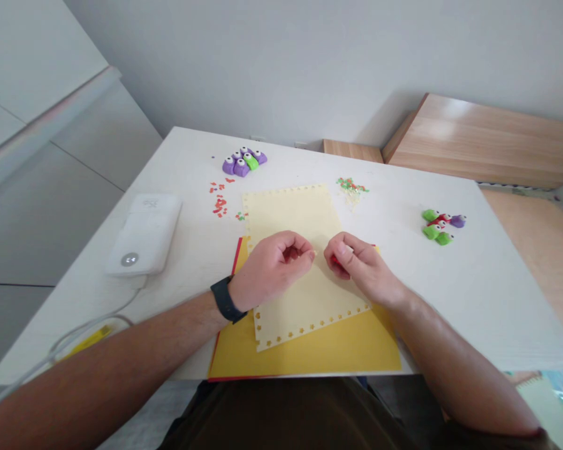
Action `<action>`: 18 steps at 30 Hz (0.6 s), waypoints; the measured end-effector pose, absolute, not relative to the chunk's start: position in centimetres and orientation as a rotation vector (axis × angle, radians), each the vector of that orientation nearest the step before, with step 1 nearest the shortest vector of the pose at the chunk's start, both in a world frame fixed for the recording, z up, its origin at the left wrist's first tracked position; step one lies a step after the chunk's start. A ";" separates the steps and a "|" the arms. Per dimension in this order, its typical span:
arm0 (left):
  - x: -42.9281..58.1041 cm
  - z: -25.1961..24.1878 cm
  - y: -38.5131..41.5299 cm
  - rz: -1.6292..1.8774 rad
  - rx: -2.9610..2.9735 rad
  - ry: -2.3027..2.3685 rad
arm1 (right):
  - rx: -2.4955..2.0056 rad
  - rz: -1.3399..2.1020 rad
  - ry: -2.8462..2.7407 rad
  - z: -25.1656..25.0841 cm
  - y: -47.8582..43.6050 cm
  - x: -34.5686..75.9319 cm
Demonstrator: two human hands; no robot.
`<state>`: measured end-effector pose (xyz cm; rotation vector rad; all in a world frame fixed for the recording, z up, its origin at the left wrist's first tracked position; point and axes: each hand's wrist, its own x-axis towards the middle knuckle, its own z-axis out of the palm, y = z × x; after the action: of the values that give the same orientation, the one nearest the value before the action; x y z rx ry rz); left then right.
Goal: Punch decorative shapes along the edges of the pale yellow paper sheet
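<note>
My left hand [281,262], with a dark watch [228,300] at its wrist, is over the cream sheet, thumb and fingertips pinched on a tiny pale piece [314,252]. To its right, my right hand [356,265] has its fingers curled round a small red and white object [336,259], mostly hidden by them. The cream sheet [291,312] has small shapes punched along its edges and lies tilted on a yellow sheet [309,356]. A red edge shows at the left and bottom of the yellow sheet.
Purple and green eyed figures [241,165] stand at the back left; green, red and purple ones [438,226] at the right. Red cutouts [220,205] and green-orange cutouts [351,185] lie beyond the hands. A white device [145,234] with a cable [89,322] sits left.
</note>
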<state>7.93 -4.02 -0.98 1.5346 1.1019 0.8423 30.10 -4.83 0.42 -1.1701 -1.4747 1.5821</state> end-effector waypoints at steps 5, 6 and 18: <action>7.9 -1.0 -4.2 0.840 1.604 1.094 | -1.225 1.351 -1.684 0.1 -4.8 29.8; 8.0 -1.0 -4.2 0.836 1.620 1.096 | -1.223 1.333 -1.701 0.0 -4.8 29.8; 8.1 -0.7 -4.2 0.826 1.689 1.144 | -1.269 1.164 -1.734 -0.2 -4.4 29.9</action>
<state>8.11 -4.24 -0.67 1.6887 1.1439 0.8260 29.94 -4.37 -0.23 -1.2694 -1.7338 1.1637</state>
